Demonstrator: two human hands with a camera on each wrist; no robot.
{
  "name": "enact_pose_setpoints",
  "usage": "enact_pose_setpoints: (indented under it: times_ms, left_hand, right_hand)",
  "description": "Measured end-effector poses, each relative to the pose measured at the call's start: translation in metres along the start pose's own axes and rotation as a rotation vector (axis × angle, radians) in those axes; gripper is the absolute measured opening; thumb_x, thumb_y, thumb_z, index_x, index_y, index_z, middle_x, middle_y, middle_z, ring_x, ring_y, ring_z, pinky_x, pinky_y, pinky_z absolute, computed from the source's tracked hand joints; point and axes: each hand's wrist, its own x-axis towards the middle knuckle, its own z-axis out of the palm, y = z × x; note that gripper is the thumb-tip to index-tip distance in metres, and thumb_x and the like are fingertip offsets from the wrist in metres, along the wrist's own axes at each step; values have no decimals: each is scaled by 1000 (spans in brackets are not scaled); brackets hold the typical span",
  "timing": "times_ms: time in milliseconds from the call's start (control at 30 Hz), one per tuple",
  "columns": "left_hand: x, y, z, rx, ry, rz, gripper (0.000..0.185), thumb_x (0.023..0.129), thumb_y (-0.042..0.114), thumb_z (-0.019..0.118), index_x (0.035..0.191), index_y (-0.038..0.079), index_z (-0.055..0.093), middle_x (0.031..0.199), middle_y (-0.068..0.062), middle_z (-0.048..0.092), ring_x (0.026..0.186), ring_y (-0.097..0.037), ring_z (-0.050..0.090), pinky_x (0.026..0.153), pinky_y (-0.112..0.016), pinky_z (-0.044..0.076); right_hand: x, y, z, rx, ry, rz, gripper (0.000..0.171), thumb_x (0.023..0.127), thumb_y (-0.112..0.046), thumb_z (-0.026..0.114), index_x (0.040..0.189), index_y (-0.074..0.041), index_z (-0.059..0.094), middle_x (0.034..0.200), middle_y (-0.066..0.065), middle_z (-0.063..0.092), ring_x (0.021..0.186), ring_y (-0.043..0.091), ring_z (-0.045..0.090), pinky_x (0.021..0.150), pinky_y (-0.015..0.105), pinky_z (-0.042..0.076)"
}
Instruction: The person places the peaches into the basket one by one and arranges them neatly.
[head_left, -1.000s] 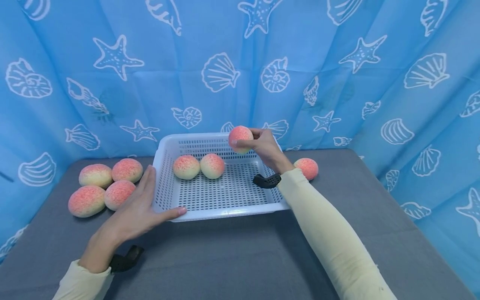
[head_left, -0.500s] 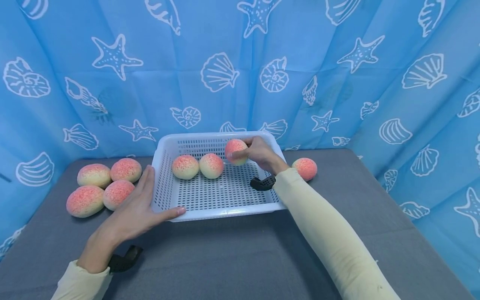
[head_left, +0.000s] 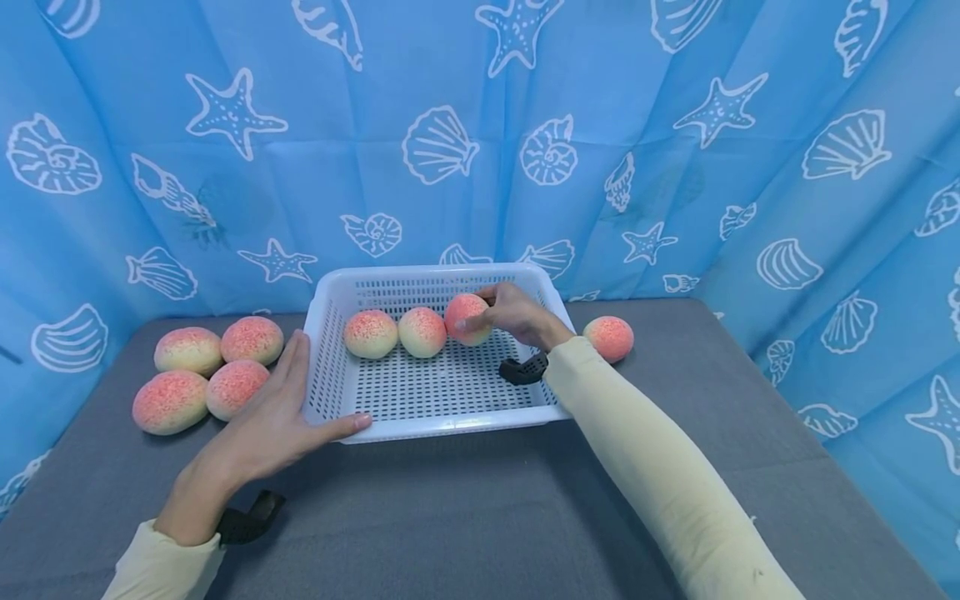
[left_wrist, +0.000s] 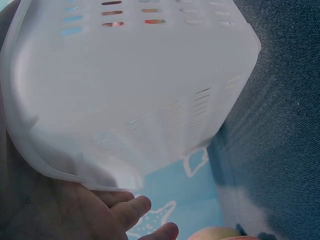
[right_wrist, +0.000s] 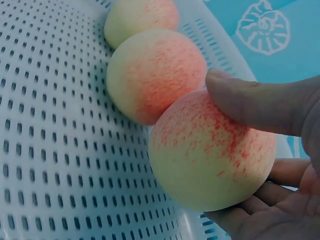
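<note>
A white perforated basket stands on the grey table. My right hand grips a pink-and-cream peach low inside the basket, against the back wall; in the right wrist view the thumb lies over this peach. Two more peaches lie in a row beside it, and the held one touches its neighbour. My left hand rests flat against the basket's left front corner, fingers straight; the left wrist view shows the palm under the basket wall.
Several peaches lie in a cluster on the table left of the basket. One peach sits just right of the basket. A blue curtain with shell and starfish prints closes in the back and sides. Grey tabletop stretches in front.
My right hand has lowered the peach from above the basket's back rim down into the basket, next to the two peaches there. The left hand has stayed put.
</note>
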Motion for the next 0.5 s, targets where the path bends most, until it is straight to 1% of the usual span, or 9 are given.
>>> enact_pose_setpoints:
  times_ms: [167, 500]
  left_hand:
    - [0, 0, 0, -4, 1, -1, 135, 80, 73, 71, 157, 17, -25, 166, -14, -21, 145, -52, 20, 105, -74, 26]
    - [0, 1, 0, 10, 1, 1, 135, 80, 75, 69, 157, 15, -26, 166, -16, -21, 146, -54, 16, 105, -75, 25]
  right_hand:
    - [1, 1, 2, -42, -4, 7, 53, 84, 0, 79, 135, 1, 63, 126, 15, 65, 115, 28, 60, 99, 40, 49]
    - [2, 1, 4, -34, -10, 16, 58, 83, 2, 81, 138, 0, 61, 129, 15, 65, 119, 28, 61, 101, 40, 48]
